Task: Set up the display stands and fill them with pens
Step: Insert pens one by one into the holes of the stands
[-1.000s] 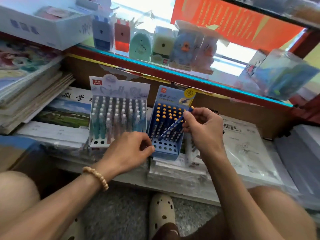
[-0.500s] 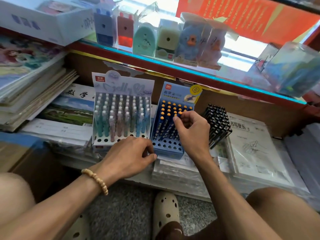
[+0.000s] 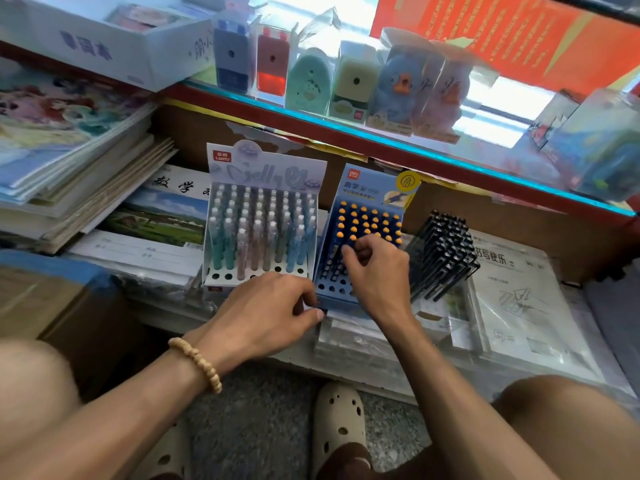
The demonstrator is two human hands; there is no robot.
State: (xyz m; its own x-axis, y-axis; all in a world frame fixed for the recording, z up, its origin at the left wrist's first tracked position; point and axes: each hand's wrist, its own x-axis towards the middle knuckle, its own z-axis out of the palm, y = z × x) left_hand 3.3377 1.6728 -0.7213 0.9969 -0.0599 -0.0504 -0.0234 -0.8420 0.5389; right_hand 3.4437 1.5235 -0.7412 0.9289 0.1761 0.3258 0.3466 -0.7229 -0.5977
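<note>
Pens with orange caps [image 3: 367, 220] fill the back rows of the blue stand [image 3: 337, 292], front holes bare. The right hand [image 3: 377, 271] curls its fingers over the middle rows, pinching a pen top there, hiding several holes. The left hand [image 3: 266, 310] grips the stand's front left corner, thumb against it. The pastel pen stand [image 3: 259, 223] sits just left, touching; the black pen bundle [image 3: 443, 251] leans right. Stacked notebooks [image 3: 69, 161] crowd the left; boxed sharpeners [image 3: 308, 81] line the shelf above.

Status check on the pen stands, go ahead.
Left hand steadies blue stand. Right hand pinches a pen into it. Front holes unfilled. Nothing blocking.
</note>
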